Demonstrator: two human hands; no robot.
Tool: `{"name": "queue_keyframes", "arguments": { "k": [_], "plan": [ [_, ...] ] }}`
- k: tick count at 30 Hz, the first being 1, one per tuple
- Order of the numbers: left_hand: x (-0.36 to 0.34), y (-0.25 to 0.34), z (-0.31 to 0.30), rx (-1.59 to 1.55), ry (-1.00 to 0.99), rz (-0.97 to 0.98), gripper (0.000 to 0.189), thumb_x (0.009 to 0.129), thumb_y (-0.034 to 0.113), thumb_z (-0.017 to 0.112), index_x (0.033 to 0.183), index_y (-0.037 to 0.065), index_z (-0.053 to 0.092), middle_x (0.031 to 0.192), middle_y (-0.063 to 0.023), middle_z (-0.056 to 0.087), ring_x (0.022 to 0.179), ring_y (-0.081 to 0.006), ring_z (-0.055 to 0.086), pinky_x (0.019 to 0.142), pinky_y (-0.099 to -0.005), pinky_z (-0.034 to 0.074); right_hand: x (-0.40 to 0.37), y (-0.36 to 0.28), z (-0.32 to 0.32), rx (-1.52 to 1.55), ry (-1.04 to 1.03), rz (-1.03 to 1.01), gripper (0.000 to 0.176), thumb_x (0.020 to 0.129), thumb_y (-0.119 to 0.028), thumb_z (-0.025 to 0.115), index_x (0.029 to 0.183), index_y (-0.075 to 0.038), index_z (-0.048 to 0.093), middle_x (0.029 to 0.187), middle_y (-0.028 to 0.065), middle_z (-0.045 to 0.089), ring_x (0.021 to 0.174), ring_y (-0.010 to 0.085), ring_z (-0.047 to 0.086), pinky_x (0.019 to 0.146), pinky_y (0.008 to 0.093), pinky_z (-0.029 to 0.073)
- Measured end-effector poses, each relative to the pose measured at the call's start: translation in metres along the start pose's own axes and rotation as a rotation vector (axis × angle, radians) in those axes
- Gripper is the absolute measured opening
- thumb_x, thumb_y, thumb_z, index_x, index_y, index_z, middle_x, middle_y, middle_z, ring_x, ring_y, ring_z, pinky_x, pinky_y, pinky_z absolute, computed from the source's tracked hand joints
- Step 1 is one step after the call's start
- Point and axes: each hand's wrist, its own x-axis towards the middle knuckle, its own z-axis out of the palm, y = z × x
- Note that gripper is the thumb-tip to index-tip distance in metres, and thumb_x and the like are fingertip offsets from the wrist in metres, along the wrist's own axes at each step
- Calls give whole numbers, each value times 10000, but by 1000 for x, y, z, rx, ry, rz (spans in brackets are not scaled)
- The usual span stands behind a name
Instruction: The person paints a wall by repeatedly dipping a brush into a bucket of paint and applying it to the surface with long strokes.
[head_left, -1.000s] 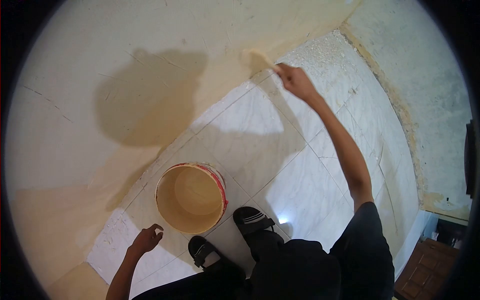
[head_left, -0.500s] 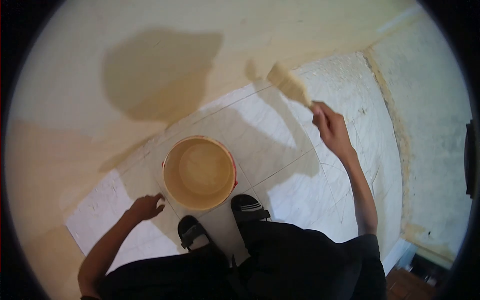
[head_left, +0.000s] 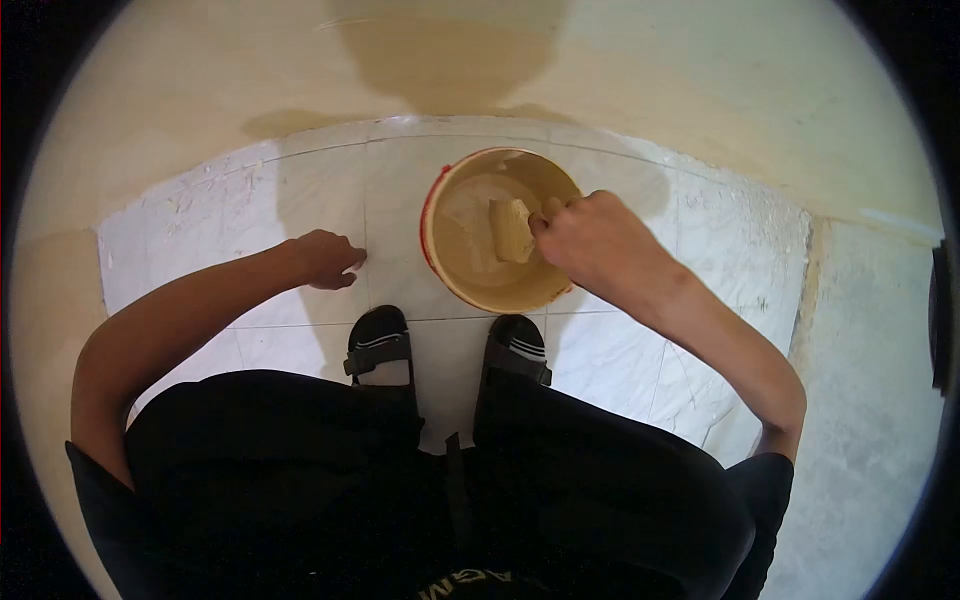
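Observation:
A round bucket (head_left: 440, 265) with a red outer rim stands on the tiled floor in front of my feet, its inside coated pale tan. My right hand (head_left: 585, 235) is over the bucket's right rim, fingers wrapped round the handle of a wide brush (head_left: 512, 230). The brush head is inside the bucket; whether it touches the bottom I cannot tell. To the left of the bucket, apart from it, my left hand (head_left: 332, 260) hangs above the floor with its fingers loosely curled, holding nothing.
Beyond the bucket rises a tan wall (head_left: 250, 60), and another wall (head_left: 860, 330) stands on the right. White floor tiles (head_left: 400, 170) carry flakes along the wall edge. My sandalled feet (head_left: 380, 345) are just below the bucket.
My right hand has brought the brush from near the wall down into the bucket. The view has turned, so the bucket now appears higher and further right. My left hand still holds nothing.

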Motion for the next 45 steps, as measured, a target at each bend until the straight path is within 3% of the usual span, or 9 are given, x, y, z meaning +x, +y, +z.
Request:
{"name": "queue_keyframes", "arguments": {
  "k": [7,11,17,21,25,34,37,42,45],
  "plan": [
    [-1,-20,11,-33,64,20,279,849,269,504,1056,90,559,888,-169,644,842,-349,627,739,-456,495,30,-6,21,123,-94,12,49,701,-46,599,704,-29,645,785,122,628,711,243,637,574,335,493],
    [7,-22,18,-37,95,130,275,864,287,513,1054,90,543,821,-175,636,788,-362,624,712,-465,490,22,-2,27,45,-36,-27,83,703,-55,599,759,-17,648,788,131,626,705,250,637,563,348,490],
    [5,-3,0,-79,101,170,270,879,289,507,1065,94,530,790,-176,633,765,-365,622,701,-470,487,-39,4,-7,269,137,289,173,708,-69,656,878,-38,671,724,106,623,663,267,629,546,348,487],
    [5,-4,-1,-70,121,155,263,873,288,505,1048,94,536,795,-172,632,777,-367,622,707,-471,487,-84,7,4,690,229,385,214,840,-149,638,1026,-46,665,723,116,624,576,212,600,539,327,482],
    [0,-9,3,-73,117,140,259,871,289,503,1043,99,543,787,-174,632,769,-365,622,697,-467,488,-114,-13,58,1429,344,598,269,919,-209,574,1070,-1,654,605,7,513,509,79,362,452,235,304],
    [-8,-8,10,-65,-12,17,258,892,285,502,1062,97,545,843,-173,633,836,-350,616,756,-464,481,-79,-89,132,2257,575,663,482,994,-397,319,715,-41,487,507,-36,335,432,59,253,425,225,221],
    [-4,-5,12,-65,40,131,355,868,303,545,1172,124,508,966,-184,610,904,-339,598,758,-443,482,-75,-97,133,2327,673,515,495,999,-403,283,651,-78,419,478,-40,301,421,75,234,431,238,221],
    [-4,43,-18,-382,514,309,1006,724,454,729,1373,-70,165,1362,-243,294,1270,-364,338,1059,-426,324,-79,-90,112,2262,565,424,526,1002,-426,249,606,-100,365,439,-47,251,411,87,229,429,248,226],
    [11,64,-33,-381,719,371,1048,686,399,780,1392,-40,143,1393,-224,276,1298,-363,295,1070,-442,301,-84,-83,97,2246,567,367,490,992,-435,319,644,-98,396,473,-51,268,425,66,246,426,233,225]
  ]
}}
